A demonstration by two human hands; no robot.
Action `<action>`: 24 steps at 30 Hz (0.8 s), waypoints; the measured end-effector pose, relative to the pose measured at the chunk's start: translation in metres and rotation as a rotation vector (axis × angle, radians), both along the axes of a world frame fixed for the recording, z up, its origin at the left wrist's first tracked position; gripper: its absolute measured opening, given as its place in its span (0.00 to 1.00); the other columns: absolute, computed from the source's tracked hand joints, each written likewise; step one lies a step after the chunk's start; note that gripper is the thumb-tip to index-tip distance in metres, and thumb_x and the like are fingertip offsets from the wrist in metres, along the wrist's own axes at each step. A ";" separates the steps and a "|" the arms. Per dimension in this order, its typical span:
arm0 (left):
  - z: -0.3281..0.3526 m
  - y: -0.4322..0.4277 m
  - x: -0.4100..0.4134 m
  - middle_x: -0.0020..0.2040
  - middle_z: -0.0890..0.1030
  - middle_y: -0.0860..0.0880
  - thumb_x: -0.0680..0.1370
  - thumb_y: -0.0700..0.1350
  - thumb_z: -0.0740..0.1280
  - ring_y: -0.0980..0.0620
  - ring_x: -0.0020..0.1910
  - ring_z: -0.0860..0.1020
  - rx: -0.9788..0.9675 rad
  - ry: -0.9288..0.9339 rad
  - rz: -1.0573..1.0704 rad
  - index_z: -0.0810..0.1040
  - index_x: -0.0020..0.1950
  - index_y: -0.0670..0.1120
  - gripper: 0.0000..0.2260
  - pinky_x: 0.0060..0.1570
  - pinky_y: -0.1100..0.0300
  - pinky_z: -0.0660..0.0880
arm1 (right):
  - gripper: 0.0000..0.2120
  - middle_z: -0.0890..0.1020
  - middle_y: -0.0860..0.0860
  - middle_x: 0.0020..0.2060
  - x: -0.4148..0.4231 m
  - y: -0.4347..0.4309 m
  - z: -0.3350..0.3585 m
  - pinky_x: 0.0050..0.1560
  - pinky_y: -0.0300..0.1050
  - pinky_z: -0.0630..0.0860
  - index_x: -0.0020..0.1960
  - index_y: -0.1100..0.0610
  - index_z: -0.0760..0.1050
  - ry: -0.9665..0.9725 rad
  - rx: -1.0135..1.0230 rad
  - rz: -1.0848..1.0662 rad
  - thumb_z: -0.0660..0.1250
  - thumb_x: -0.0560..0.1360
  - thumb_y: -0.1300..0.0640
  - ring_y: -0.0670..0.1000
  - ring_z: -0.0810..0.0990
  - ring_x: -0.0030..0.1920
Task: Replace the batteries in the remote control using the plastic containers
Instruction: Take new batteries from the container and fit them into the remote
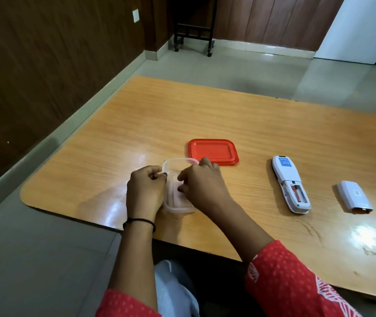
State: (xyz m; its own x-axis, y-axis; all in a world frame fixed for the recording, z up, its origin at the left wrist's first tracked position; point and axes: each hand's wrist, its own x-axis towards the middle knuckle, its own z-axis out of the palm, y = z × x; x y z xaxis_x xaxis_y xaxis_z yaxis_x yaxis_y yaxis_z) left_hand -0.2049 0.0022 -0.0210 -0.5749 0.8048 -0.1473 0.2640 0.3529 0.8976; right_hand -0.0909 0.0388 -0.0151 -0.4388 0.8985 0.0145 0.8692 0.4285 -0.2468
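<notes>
A clear plastic container [175, 164] stands on the wooden table [228, 120] near its front left part. My left hand [144, 191] grips the container's left rim. My right hand [201, 181] reaches into it from the right, fingers curled; what they hold is hidden. The container's red lid [212, 152] lies flat just behind. To the right lies the white remote control [288, 179] face down, its battery bay open with one battery [296, 193] showing inside. The remote's white battery cover [353, 196] rests further right.
The table's front edge [136, 234] runs close to my lap. A dark wheeled stand [193, 30] is on the tiled floor beyond the table, beside wood-panelled walls. A white door [360, 28] is at the far right.
</notes>
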 end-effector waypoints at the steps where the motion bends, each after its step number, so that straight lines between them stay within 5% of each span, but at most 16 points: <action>1: 0.001 0.000 0.000 0.53 0.82 0.46 0.75 0.41 0.67 0.46 0.53 0.79 -0.006 0.002 0.000 0.80 0.57 0.46 0.12 0.54 0.49 0.77 | 0.13 0.83 0.54 0.54 0.002 0.002 0.001 0.58 0.49 0.64 0.60 0.52 0.78 0.071 -0.003 -0.008 0.66 0.75 0.56 0.56 0.68 0.63; 5: 0.001 -0.001 -0.001 0.53 0.83 0.46 0.74 0.42 0.67 0.46 0.52 0.80 -0.010 0.005 0.009 0.81 0.56 0.46 0.11 0.53 0.48 0.78 | 0.13 0.84 0.54 0.51 0.013 0.012 0.008 0.56 0.49 0.68 0.58 0.52 0.80 0.196 0.142 -0.108 0.64 0.76 0.61 0.56 0.69 0.60; 10: 0.000 0.000 -0.001 0.53 0.83 0.47 0.74 0.41 0.66 0.46 0.53 0.79 0.002 0.018 -0.001 0.81 0.56 0.46 0.11 0.54 0.54 0.76 | 0.18 0.73 0.52 0.62 0.017 0.018 0.022 0.60 0.52 0.64 0.62 0.51 0.77 -0.167 0.101 0.025 0.69 0.73 0.49 0.57 0.64 0.63; 16: -0.001 0.000 -0.001 0.54 0.83 0.46 0.74 0.41 0.66 0.46 0.54 0.79 0.010 0.041 -0.012 0.81 0.57 0.45 0.12 0.52 0.58 0.74 | 0.27 0.70 0.52 0.62 0.012 0.015 0.023 0.58 0.53 0.62 0.60 0.53 0.78 -0.342 -0.025 0.087 0.74 0.64 0.41 0.57 0.61 0.62; 21: -0.001 0.000 0.000 0.54 0.82 0.47 0.75 0.41 0.65 0.46 0.53 0.79 -0.003 0.072 -0.009 0.80 0.57 0.47 0.12 0.50 0.58 0.73 | 0.21 0.71 0.52 0.64 0.012 0.014 0.018 0.59 0.53 0.61 0.55 0.50 0.80 -0.236 0.025 0.089 0.76 0.64 0.46 0.58 0.60 0.66; 24: -0.001 -0.001 0.003 0.58 0.81 0.49 0.76 0.43 0.64 0.46 0.55 0.78 -0.029 0.151 -0.012 0.79 0.59 0.49 0.13 0.47 0.58 0.71 | 0.12 0.71 0.48 0.66 0.023 0.012 0.009 0.61 0.53 0.59 0.48 0.48 0.81 0.086 -0.019 0.005 0.75 0.66 0.48 0.55 0.59 0.69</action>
State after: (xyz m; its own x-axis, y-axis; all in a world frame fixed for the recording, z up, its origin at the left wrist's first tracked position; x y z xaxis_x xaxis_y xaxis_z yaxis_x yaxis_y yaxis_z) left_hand -0.2023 0.0008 -0.0219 -0.5823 0.8087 -0.0829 0.3997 0.3736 0.8371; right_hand -0.0679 0.0511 -0.0066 -0.4414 0.8966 0.0353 0.8420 0.4275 -0.3290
